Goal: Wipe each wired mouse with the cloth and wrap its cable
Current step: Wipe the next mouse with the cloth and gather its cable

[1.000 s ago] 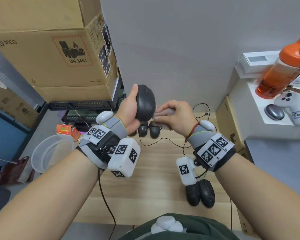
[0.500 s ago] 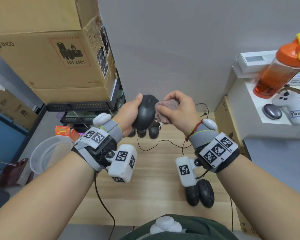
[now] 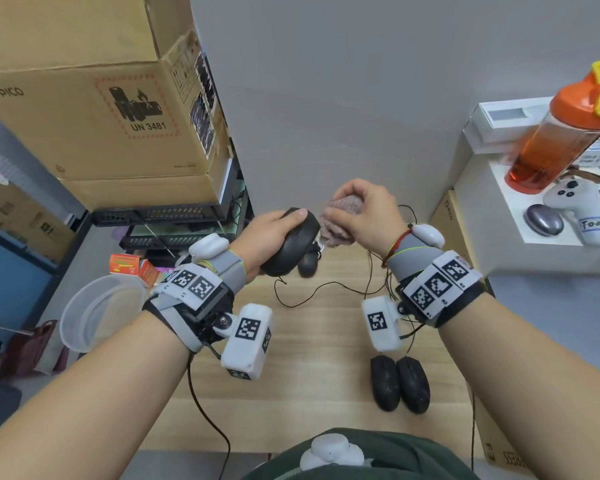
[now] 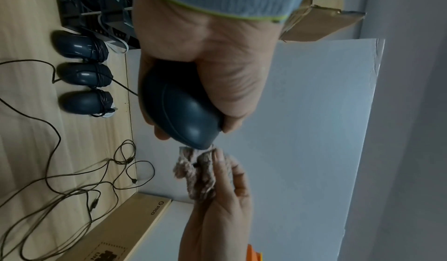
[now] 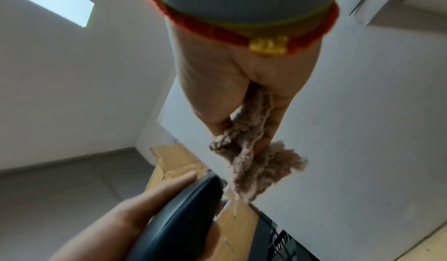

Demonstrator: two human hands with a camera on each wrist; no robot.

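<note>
Big brown box on the left, clear plastic bowl below it, orange bottle, white game controller on a white shelf

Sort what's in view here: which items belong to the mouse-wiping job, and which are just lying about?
Belongs to the job:
- held mouse, gripped by the left hand
- cloth, bunched in the right hand
- three wrapped mice near the wall
- two mice at the near edge
- loose cables

Lying about:
- orange bottle
- white controller
- cardboard box
- plastic bowl

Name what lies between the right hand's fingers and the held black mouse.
A crumpled pinkish-brown cloth, gripped by the right hand, touches the black mouse tip; left wrist view shows it.
</note>
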